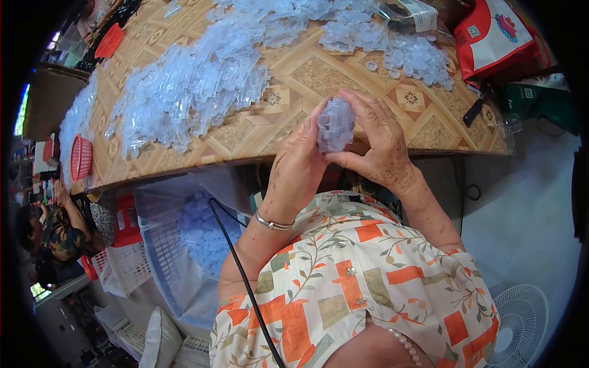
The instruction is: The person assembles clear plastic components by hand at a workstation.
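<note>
A compact stack of small clear plastic pieces [336,126] is held upright between my two hands, just above the near edge of the table [310,72]. My left hand [297,161] closes on its left side, thumb and fingers pressed along it. On the other side my right hand [385,146] cups it, fingertips at the top and thumb near the bottom. Left of and beyond my hands spreads a wide heap of flat clear plastic pieces [190,92]. Small round clear pieces [420,60] lie in a pile at the right.
Red baskets [80,158] sit at the table's left end. A red and white bag [491,43] and a black-handled tool [475,112] lie right. Below stands a lined crate [161,236] of plastic pieces. A black cable [240,260] crosses my left arm; a fan [518,325] stands lower right. Another person [58,224] works far left.
</note>
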### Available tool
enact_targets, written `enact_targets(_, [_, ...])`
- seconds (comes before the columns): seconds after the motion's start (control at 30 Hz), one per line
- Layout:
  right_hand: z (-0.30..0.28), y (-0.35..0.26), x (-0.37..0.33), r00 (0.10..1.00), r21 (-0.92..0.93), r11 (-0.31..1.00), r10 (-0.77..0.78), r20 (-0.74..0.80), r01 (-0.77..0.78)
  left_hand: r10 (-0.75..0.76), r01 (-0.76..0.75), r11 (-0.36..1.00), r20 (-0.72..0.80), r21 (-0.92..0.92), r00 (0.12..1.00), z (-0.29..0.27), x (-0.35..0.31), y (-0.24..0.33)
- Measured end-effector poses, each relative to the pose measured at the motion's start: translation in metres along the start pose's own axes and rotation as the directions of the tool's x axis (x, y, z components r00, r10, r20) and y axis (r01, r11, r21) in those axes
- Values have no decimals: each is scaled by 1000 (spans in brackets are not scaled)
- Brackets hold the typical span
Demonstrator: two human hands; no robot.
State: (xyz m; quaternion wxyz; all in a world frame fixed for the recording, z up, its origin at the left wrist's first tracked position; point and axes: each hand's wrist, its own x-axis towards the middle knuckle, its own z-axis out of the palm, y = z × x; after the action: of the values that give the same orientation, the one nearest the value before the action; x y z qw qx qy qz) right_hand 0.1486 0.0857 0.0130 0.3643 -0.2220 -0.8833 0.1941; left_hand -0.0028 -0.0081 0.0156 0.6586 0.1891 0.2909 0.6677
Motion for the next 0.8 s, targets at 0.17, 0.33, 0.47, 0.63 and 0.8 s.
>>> enact_targets(0.17, [-1,-1,-2,999,80,997,12,-53,-8,49,-48,995,-14,87,999,9,-1,4])
enact_targets(0.33, [-1,-8,-4,998,155,987,45,-33,-39,31,-34,993,26,117,999,10,-4,2])
enact_targets(0.47, [0,-7,-7,996,283,957,82,-38,-68,62,-66,991,42,119,997,10,-6,-1])
enact_targets(0.63, [-4,-7,-4,999,173,985,1,-49,8,64,-71,977,41,202,997,6,-8,2])
enact_targets(0.8, [2,-2,-1,997,278,961,13,-74,8,62,-77,982,95,171,994,6,-3,6])
